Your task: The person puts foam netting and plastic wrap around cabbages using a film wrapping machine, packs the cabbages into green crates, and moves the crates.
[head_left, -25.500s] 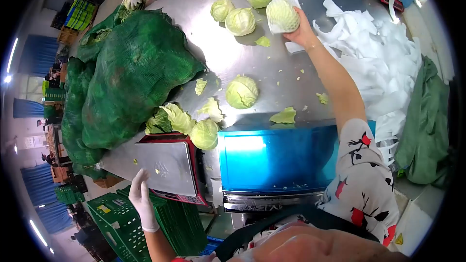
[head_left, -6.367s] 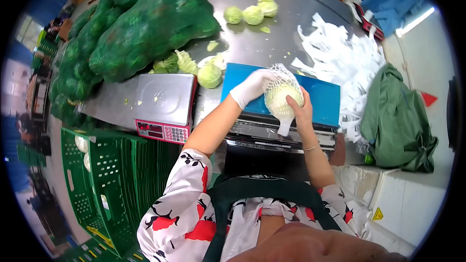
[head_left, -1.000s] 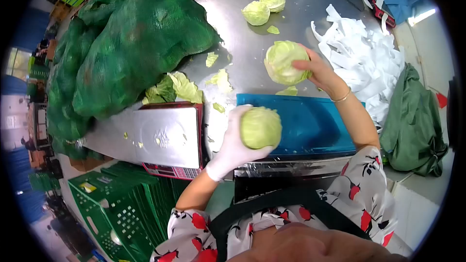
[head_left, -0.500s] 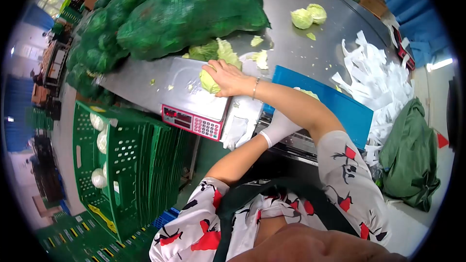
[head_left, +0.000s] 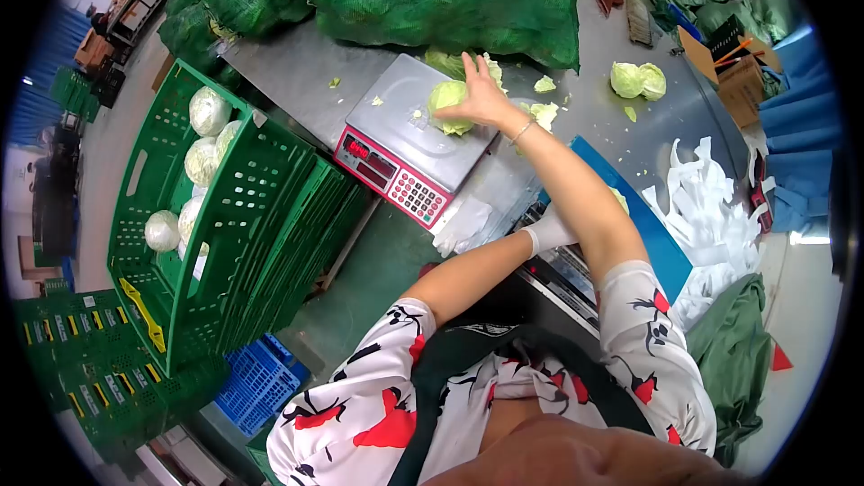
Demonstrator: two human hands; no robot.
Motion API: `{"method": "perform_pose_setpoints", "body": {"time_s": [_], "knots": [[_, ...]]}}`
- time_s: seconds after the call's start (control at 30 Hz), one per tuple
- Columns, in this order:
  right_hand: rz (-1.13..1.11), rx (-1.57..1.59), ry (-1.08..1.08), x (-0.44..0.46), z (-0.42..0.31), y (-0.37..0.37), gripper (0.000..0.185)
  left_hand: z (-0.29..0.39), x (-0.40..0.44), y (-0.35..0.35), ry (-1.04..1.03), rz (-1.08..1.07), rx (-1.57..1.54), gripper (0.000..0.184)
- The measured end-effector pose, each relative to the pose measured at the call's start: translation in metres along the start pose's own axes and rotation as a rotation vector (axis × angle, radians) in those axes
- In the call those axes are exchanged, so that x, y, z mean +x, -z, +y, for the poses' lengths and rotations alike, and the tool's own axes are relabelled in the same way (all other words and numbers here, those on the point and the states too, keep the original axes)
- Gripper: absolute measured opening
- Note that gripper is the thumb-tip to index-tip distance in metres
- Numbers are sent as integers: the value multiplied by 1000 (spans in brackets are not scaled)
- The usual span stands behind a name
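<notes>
A pale green cabbage (head_left: 445, 101) sits on the metal pan of the electronic scale (head_left: 396, 108), whose red digits are lit. My right hand (head_left: 486, 101), bare with a bracelet at the wrist, is at the cabbage's right side. Its fingers are spread and its thumb lies across the cabbage. My left hand (head_left: 553, 230) wears a white glove and reaches beneath my right forearm, beside the blue tray (head_left: 661, 247); its fingers are hidden. Part of another cabbage (head_left: 619, 201) shows over the tray, mostly behind my forearm.
Green mesh sacks (head_left: 450, 0) line the back of the steel table (head_left: 297, 63). Two trimmed cabbages (head_left: 637, 80) lie at right, above a heap of white strips (head_left: 711, 207). At left, a green crate (head_left: 135, 171) contains several wrapped cabbages (head_left: 209, 112). Loose leaves (head_left: 544, 114) lie beyond the scale.
The view has turned, shifting the scale and crate rightward in the picture. My right hand's fingers have lifted and spread from the cabbage, which remains on the scale.
</notes>
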State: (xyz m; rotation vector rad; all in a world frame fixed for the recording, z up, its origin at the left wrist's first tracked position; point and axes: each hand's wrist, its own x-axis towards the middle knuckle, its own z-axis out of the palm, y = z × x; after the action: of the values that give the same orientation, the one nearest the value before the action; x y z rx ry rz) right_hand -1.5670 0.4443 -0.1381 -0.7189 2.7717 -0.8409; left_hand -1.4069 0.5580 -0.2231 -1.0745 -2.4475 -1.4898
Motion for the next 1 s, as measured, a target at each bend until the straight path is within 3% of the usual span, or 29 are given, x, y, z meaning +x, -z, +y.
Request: {"method": "perform_pose_setpoints", "body": {"time_s": [0.07,0.1,0.17,0.3,0.37,0.43,0.53,0.57,0.67,0.73,0.83,0.87,0.97,1.0], "knots": [[-25,69,-89,7,4,-26,135,-4,1,-9,-35,102,-183,67],[-34,105,-133,10,4,-34,134,10,4,-1,89,155,-478,60],[-48,35,-116,10,1,-38,128,22,6,13,196,185,-621,57],[-56,229,-178,-11,23,-18,112,28,19,27,34,15,-115,75],[26,356,-137,-43,38,31,107,54,29,40,-107,-42,97,78],[181,488,-86,-116,37,109,100,78,22,49,272,-41,-333,94],[438,727,-117,-238,60,179,89,63,15,27,374,4,-260,108],[580,483,-181,-274,86,184,78,71,18,28,429,-20,-237,110],[846,-86,-489,-369,122,167,87,80,26,13,512,-102,-198,105],[905,-118,-532,-411,139,139,87,91,34,-1,539,-154,-193,100],[953,-200,-616,-447,135,113,88,108,37,-16,361,-199,10,97],[908,-168,-675,-454,133,111,89,109,36,-19,323,-156,7,96],[640,-75,-864,-463,112,122,101,102,33,-22,476,-171,-137,96],[587,-35,-825,-468,113,126,104,99,32,-23,449,-177,-138,94]]}}
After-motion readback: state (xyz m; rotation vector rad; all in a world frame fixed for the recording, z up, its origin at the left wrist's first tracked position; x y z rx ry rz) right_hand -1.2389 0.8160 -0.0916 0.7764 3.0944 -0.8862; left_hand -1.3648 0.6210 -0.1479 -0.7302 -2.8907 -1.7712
